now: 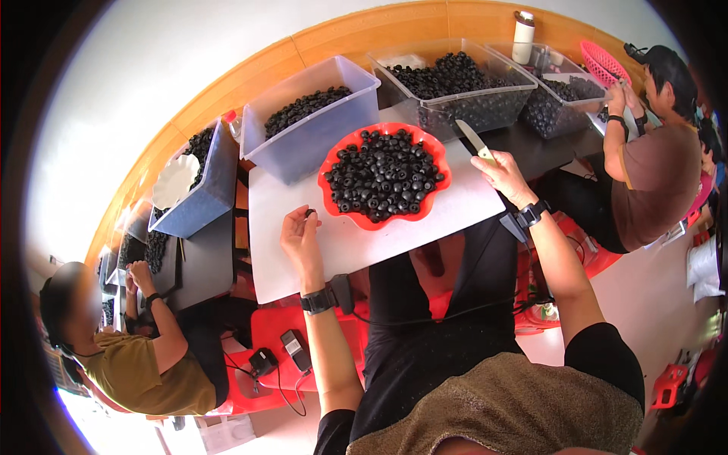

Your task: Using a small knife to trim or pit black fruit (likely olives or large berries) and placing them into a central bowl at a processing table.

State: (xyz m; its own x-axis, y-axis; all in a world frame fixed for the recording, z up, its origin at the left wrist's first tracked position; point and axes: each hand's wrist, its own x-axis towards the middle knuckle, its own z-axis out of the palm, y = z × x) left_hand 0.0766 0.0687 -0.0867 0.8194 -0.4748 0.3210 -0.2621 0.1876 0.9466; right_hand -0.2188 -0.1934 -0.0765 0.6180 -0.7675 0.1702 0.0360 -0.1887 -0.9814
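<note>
My right hand (500, 177) is wrapped round the pale handle of a knife (475, 140). Its blade points up and to the left, just right of a red scalloped bowl (444, 186). Small, round, shiny black pieces (383, 171) fill this bowl, some showing a ring or hollow, rather like olives; their exact kind is unclear. At the bowl's lower left, my left hand (300, 236) pinches one small black piece (310, 213) between thumb and fingers. The bowl rests on a white tabletop (292, 265).
Behind the bowl stand a bluish plastic bin (311, 140) and a clear bin (485, 102) of black pieces. Another bin (201, 208) at left carries a white scalloped dish (176, 180). Co-workers sit left (144, 364) and right (656, 167). A white bottle (523, 38) stands at the back.
</note>
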